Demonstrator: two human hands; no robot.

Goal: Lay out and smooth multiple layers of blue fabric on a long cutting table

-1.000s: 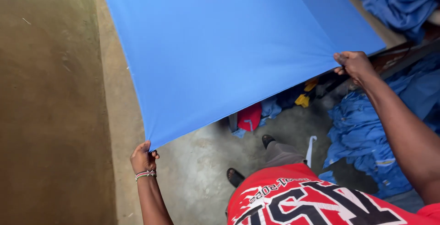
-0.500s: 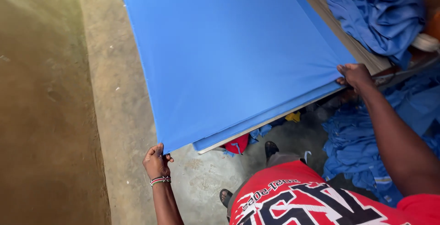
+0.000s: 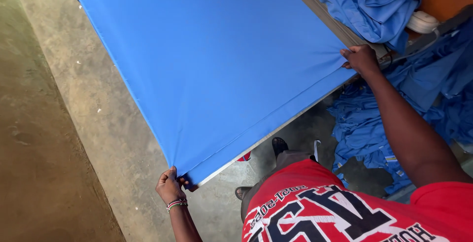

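Head view: both hands, left (image 3: 170,187) and right (image 3: 361,58), arms outstretched, pinched on blue cloth (image 3: 207,59) corners.

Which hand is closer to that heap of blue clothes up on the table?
Right. The right hand pinches the blue sheet's corner just below the heap of blue clothes; the left hand holds the opposite near corner, far off.

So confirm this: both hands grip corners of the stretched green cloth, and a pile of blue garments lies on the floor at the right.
Not quite: the cloth is blue, not green, as the head view shows. The rest holds: the left hand and right hand each grip a corner of it, and the pile of blue garments lies on the floor at the right.
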